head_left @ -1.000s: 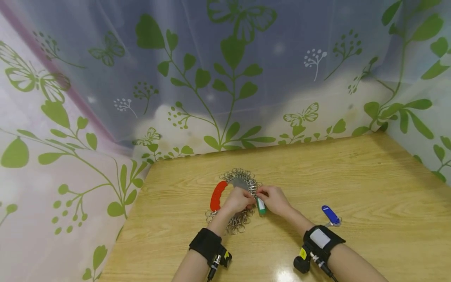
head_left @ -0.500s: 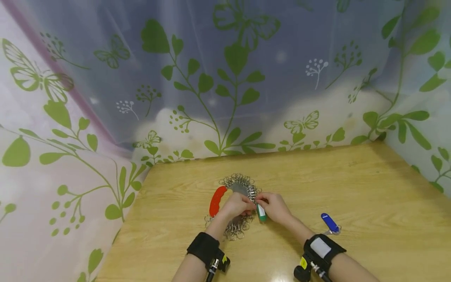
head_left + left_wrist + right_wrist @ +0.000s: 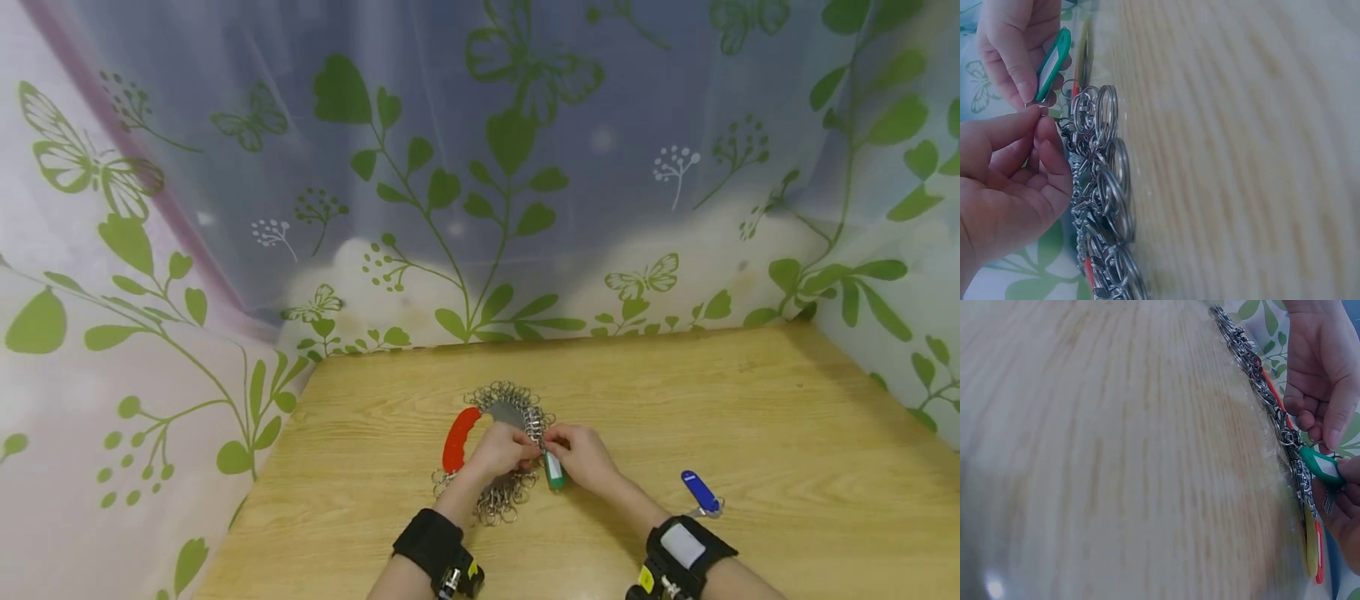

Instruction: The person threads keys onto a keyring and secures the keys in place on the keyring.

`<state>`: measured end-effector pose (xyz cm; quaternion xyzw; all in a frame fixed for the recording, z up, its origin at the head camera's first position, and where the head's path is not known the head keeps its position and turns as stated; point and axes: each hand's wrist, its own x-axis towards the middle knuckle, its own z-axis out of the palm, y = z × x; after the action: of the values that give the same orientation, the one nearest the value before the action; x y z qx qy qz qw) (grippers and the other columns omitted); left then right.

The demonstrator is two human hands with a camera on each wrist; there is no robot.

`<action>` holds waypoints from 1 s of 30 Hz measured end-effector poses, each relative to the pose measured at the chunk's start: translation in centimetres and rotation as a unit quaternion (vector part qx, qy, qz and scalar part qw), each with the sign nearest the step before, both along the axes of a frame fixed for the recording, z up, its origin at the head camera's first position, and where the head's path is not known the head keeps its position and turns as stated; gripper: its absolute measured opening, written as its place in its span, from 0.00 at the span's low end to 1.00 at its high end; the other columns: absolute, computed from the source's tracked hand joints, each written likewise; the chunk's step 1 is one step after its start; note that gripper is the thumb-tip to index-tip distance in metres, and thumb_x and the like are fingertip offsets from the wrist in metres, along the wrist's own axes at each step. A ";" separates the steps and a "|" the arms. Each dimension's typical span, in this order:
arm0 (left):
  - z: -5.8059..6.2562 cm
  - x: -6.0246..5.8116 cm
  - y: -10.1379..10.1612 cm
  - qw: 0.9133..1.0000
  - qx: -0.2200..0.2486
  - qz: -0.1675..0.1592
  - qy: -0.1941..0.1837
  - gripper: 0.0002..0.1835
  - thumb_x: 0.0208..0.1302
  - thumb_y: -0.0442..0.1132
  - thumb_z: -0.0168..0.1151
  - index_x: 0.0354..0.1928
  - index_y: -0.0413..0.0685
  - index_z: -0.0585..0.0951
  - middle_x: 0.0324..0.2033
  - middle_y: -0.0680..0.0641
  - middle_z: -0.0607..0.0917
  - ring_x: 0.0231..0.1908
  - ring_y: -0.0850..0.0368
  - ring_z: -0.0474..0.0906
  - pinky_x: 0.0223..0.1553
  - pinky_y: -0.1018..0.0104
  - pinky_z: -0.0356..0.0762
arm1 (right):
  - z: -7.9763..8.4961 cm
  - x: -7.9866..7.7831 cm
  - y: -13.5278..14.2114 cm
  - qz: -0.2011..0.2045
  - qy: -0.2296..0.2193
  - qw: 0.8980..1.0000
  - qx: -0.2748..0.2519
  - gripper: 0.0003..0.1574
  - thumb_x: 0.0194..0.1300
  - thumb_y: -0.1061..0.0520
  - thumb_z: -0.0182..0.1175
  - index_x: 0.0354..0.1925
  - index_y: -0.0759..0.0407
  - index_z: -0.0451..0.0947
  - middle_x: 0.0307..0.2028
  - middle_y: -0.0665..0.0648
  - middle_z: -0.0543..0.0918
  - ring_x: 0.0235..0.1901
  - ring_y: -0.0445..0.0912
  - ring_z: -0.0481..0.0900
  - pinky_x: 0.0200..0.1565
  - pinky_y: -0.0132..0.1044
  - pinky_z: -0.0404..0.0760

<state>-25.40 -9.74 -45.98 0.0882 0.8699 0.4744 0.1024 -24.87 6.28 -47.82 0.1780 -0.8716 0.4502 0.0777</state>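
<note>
Green plastic key tag with white label (image 3: 554,472) sits in the right grip's (image 3: 587,457) pinch beside clustered silver metal rings (image 3: 1112,203); left grip (image 3: 501,451) pinches its thin metal ring, work seemingly unfinished (blue plastic key tag (image 3: 700,491) lies untouched).

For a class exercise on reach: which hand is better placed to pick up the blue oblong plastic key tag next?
Probably the right hand: it lies between the left hand and the blue tag, so it's nearer and avoids crossed arms. However, it must first release the green oblong plastic tag.
</note>
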 end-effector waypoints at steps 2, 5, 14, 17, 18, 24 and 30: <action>-0.1 0.1 0.0 1.000 0.006 0.000 -0.002 0.08 0.60 0.34 0.62 0.28 0.36 0.85 0.18 0.46 0.81 0.18 0.58 0.71 0.21 0.69 0.67 | -0.2 0.2 0.0 0.007 0.003 1.000 0.007 0.04 0.59 0.67 0.61 0.32 0.62 0.82 0.31 0.55 0.83 0.32 0.47 0.80 0.36 0.38 0.77; -0.2 0.3 0.0 1.000 0.018 0.002 -0.004 0.08 0.60 0.33 0.62 0.28 0.35 0.85 0.18 0.46 0.80 0.18 0.57 0.72 0.21 0.69 0.68 | -0.3 0.4 0.0 0.015 0.010 1.000 0.019 0.04 0.60 0.66 0.60 0.32 0.61 0.81 0.31 0.54 0.83 0.32 0.46 0.79 0.34 0.37 0.76; 0.1 0.2 -0.3 1.000 -0.005 -0.018 0.019 0.07 0.59 0.33 0.62 0.28 0.36 0.86 0.20 0.44 0.81 0.19 0.56 0.73 0.22 0.69 0.68 | -0.3 0.2 -0.3 -0.003 0.024 0.999 0.020 0.03 0.60 0.66 0.60 0.32 0.62 0.81 0.31 0.54 0.83 0.34 0.48 0.80 0.37 0.41 0.77; 0.2 0.2 -0.2 1.000 -0.004 -0.009 0.020 0.08 0.60 0.34 0.62 0.27 0.36 0.85 0.19 0.42 0.81 0.18 0.57 0.70 0.21 0.69 0.66 | -0.2 0.1 -0.4 -0.005 0.026 0.999 0.020 0.03 0.60 0.66 0.60 0.32 0.62 0.81 0.31 0.54 0.83 0.33 0.48 0.80 0.37 0.41 0.77; 0.2 0.2 -0.1 1.000 -0.002 -0.006 0.019 0.09 0.60 0.34 0.62 0.27 0.36 0.85 0.19 0.42 0.81 0.18 0.57 0.70 0.21 0.69 0.66 | -0.1 0.1 -0.4 -0.004 0.026 0.999 0.021 0.03 0.60 0.66 0.60 0.32 0.62 0.81 0.31 0.54 0.83 0.33 0.48 0.80 0.36 0.41 0.77; 0.2 0.3 -0.2 0.999 -0.012 -0.019 0.024 0.08 0.60 0.34 0.62 0.29 0.36 0.85 0.21 0.43 0.81 0.20 0.57 0.71 0.22 0.69 0.66 | 0.0 0.2 -0.4 -0.009 0.016 1.000 0.023 0.03 0.60 0.66 0.60 0.32 0.61 0.81 0.31 0.54 0.83 0.33 0.47 0.80 0.36 0.40 0.76; -0.1 0.4 -0.3 0.999 -0.010 -0.026 0.026 0.07 0.61 0.33 0.61 0.31 0.37 0.86 0.21 0.45 0.81 0.21 0.56 0.74 0.23 0.69 0.68 | -0.1 0.3 -0.3 -0.014 0.014 1.000 0.023 0.03 0.60 0.66 0.60 0.31 0.60 0.80 0.30 0.53 0.82 0.32 0.46 0.79 0.35 0.40 0.75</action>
<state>-25.01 -10.08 -46.09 0.1220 0.8742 0.4608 0.0923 -24.59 5.99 -47.94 0.1740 -0.8828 0.4266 0.0915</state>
